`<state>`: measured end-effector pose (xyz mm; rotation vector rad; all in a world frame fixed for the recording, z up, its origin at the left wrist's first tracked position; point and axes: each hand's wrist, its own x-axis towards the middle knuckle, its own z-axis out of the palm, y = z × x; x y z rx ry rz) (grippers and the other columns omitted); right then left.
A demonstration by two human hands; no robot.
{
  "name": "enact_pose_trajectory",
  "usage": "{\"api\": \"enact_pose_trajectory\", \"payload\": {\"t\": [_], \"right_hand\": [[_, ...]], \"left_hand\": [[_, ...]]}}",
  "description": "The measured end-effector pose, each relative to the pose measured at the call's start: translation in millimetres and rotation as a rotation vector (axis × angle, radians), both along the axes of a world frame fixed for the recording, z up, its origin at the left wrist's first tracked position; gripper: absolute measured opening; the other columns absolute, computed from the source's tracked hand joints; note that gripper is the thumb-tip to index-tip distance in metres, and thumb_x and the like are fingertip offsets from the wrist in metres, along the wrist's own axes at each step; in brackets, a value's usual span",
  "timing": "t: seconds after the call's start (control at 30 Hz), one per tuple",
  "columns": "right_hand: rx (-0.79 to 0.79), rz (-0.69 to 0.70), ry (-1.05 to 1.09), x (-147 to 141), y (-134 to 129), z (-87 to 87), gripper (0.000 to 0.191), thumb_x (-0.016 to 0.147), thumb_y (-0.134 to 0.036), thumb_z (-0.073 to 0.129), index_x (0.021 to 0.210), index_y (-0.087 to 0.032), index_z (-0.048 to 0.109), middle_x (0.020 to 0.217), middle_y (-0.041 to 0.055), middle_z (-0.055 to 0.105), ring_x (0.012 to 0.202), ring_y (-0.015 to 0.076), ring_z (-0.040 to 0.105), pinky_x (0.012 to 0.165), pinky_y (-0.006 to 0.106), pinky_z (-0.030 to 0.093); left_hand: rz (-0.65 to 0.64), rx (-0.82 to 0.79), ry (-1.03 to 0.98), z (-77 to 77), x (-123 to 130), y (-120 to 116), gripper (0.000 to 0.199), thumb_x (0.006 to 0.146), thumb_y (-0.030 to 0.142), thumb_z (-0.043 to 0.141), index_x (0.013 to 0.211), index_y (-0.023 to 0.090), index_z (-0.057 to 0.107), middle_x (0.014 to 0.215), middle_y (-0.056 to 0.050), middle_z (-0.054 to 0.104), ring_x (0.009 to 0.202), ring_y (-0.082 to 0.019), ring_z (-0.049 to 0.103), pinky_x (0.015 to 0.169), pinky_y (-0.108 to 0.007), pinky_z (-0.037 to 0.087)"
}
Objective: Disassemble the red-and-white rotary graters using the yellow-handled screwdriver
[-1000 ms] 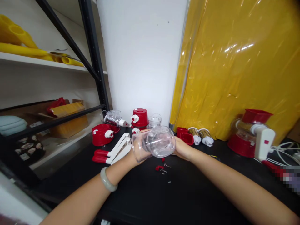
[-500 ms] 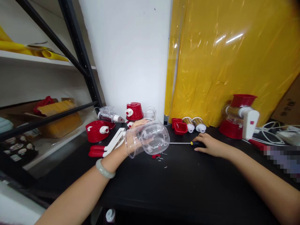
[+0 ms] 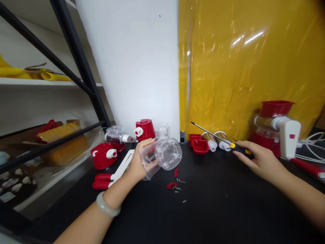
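Note:
My left hand (image 3: 141, 159) grips a clear plastic grater housing (image 3: 168, 154), tilted so that its round end faces me. A screwdriver (image 3: 237, 147) with a black and yellow handle is held in my right hand (image 3: 261, 162), its long shaft pointing up and left. Below the housing, several small screws (image 3: 179, 188) and red plastic bits (image 3: 172, 185) lie scattered on the black table (image 3: 203, 217). Left of my left hand are white crank handles (image 3: 124, 166) with red grips.
Red bases (image 3: 104, 156) and a clear housing with a drum (image 3: 114, 135) stand at the back left. Red trays (image 3: 200, 146) and grater drums (image 3: 209, 141) lie at the back. An assembled red-and-white grater (image 3: 276, 127) stands on the right, a metal shelf (image 3: 86, 78) on the left.
My right hand has lifted the screwdriver off the table and swung its tip up, away from the housing. The housing has turned slightly in my left hand. The view has shifted a little.

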<state>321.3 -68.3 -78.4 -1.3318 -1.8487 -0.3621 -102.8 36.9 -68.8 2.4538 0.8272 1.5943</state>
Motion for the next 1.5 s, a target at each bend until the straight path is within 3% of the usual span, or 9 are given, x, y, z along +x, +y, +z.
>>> {"api": "enact_pose_trajectory", "payload": {"t": [0.23,0.37,0.53,0.7,0.87,1.0,1.2,1.33,1.5], "right_hand": [[0.104,0.075,-0.005,-12,-10,1.8,0.033,0.085,-0.039,0.067,0.116,-0.028,0.065,0.092,0.0080,0.073,0.075,0.0255,0.070,0.064,0.037,0.054],[-0.133,0.079,0.363,-34,-7,-2.4,0.022,0.093,-0.047,0.054,0.089,-0.025,0.058,0.072,0.0057,0.066,0.061,0.0224,0.065,0.056,0.036,0.053],[-0.430,0.430,0.854,-82,-4,-2.4,0.036,0.086,-0.056,0.062,0.082,-0.025,0.043,0.067,-0.0041,0.064,0.042,0.0134,0.058,0.052,0.032,0.053],[-0.623,0.565,1.036,-126,-6,3.5,0.052,0.076,-0.070,0.063,0.091,-0.023,0.048,0.047,-0.0078,0.057,0.031,0.0130,0.049,0.039,0.028,0.044],[-0.705,0.572,1.050,-167,0,14.6,0.057,0.070,-0.073,0.065,0.089,-0.023,0.047,0.035,-0.0108,0.048,0.029,0.0114,0.044,0.036,0.023,0.038],[-0.640,0.502,1.029,-179,14,28.4,0.051,0.069,-0.064,0.072,0.085,-0.024,0.044,0.044,-0.0106,0.050,0.032,0.0097,0.043,0.038,0.024,0.040],[-0.223,0.457,0.594,-164,23,59.6,0.046,0.057,-0.038,0.086,0.082,-0.024,0.050,0.079,-0.0014,0.061,0.068,0.0149,0.056,0.060,0.028,0.045],[-0.266,0.475,0.367,-169,23,74.9,0.044,0.055,-0.038,0.086,0.081,-0.023,0.054,0.072,-0.0035,0.059,0.064,0.0144,0.051,0.056,0.027,0.041],[-0.335,0.614,0.220,-185,29,72.7,0.047,0.057,-0.037,0.086,0.093,-0.022,0.060,0.085,0.0004,0.065,0.071,0.0175,0.059,0.062,0.029,0.047]], "left_hand": [[0.292,0.315,0.153,3.4,-6,2,0.057,0.074,0.031,0.077,0.124,0.019,0.052,0.122,-0.013,0.063,0.118,-0.030,0.057,0.100,-0.051,0.046],[0.365,0.360,0.226,6.2,2,-14,0.054,0.075,0.030,0.077,0.123,0.021,0.053,0.118,-0.011,0.064,0.111,-0.029,0.058,0.095,-0.047,0.047],[0.428,0.600,0.289,7.6,25,-45,0.054,0.074,0.028,0.079,0.122,0.025,0.054,0.113,-0.011,0.065,0.102,-0.028,0.061,0.086,-0.044,0.048],[0.473,0.745,0.295,5.4,32,-55,0.053,0.076,0.024,0.077,0.122,0.028,0.053,0.112,-0.010,0.064,0.102,-0.027,0.059,0.086,-0.044,0.047],[0.485,0.816,0.271,4.8,23,-47,0.059,0.075,0.013,0.074,0.127,0.029,0.051,0.118,-0.010,0.061,0.109,-0.028,0.056,0.094,-0.047,0.045],[0.435,0.780,0.221,10.4,17,-44,0.071,0.074,0.013,0.074,0.136,0.027,0.044,0.119,-0.012,0.058,0.112,-0.029,0.055,0.106,-0.055,0.039],[0.176,0.479,0.409,33.4,4,-59,0.083,0.075,0.018,0.067,0.149,0.026,0.029,0.142,-0.017,0.044,0.135,-0.035,0.042,0.116,-0.067,0.020],[0.137,0.348,0.326,41.9,-3,-63,0.103,0.069,0.041,0.079,0.153,0.025,0.021,0.156,-0.020,0.028,0.144,-0.044,0.028,0.111,-0.068,0.030],[0.070,0.117,0.427,35.7,-4,-50,0.104,0.069,0.050,0.080,0.152,0.027,0.021,0.143,-0.018,0.048,0.127,-0.037,0.053,0.101,-0.055,0.050]]}}
